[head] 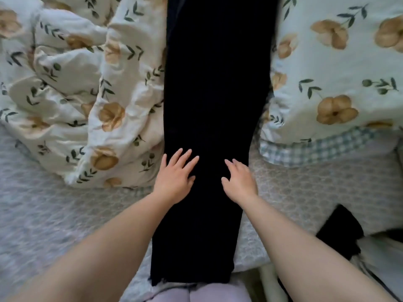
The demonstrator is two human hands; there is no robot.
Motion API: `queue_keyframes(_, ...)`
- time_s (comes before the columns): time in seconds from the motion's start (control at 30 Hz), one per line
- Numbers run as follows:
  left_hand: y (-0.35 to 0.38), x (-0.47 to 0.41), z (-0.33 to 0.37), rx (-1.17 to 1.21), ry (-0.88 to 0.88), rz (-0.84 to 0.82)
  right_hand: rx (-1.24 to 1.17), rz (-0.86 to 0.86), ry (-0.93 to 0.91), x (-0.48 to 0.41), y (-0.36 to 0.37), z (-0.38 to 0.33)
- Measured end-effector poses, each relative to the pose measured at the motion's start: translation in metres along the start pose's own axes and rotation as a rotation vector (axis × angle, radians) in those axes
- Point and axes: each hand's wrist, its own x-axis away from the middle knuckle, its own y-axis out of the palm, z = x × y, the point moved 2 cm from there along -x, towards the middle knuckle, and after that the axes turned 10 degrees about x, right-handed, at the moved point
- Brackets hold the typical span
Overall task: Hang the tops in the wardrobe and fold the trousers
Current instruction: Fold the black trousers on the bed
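Note:
A pair of black trousers [213,94] lies stretched out lengthwise on the bed, running from the near edge straight away from me. The hem end hangs at the bed's near edge. My left hand [175,177] lies flat on the cloth near its left border, fingers spread and straight. Over the right side of the cloth, my right hand [238,179] rests with its fingers straight and slightly apart. Neither hand grips anything.
A crumpled floral duvet [87,94] is bunched to the left of the trousers. A floral pillow [340,79] with a checked edge lies to the right. The bed has a pale quilted cover [54,214]. A second dark garment [340,229] lies at the right near edge.

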Motion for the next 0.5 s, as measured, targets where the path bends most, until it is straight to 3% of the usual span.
queue_keyframes(0.13, 0.068, 0.014, -0.008, -0.200, 0.025, -0.090, 0.174, 0.034, -0.018, 0.004, 0.062, -0.010)
queue_keyframes(0.33, 0.138, 0.028, -0.045, -0.148, -0.044, -0.041, 0.334, 0.059, -0.036, 0.012, 0.144, 0.007)
queue_keyframes(0.5, 0.166, 0.036, -0.079, -0.133, -0.035, 0.007, 0.425, 0.128, 0.074, 0.021, 0.178, 0.034)
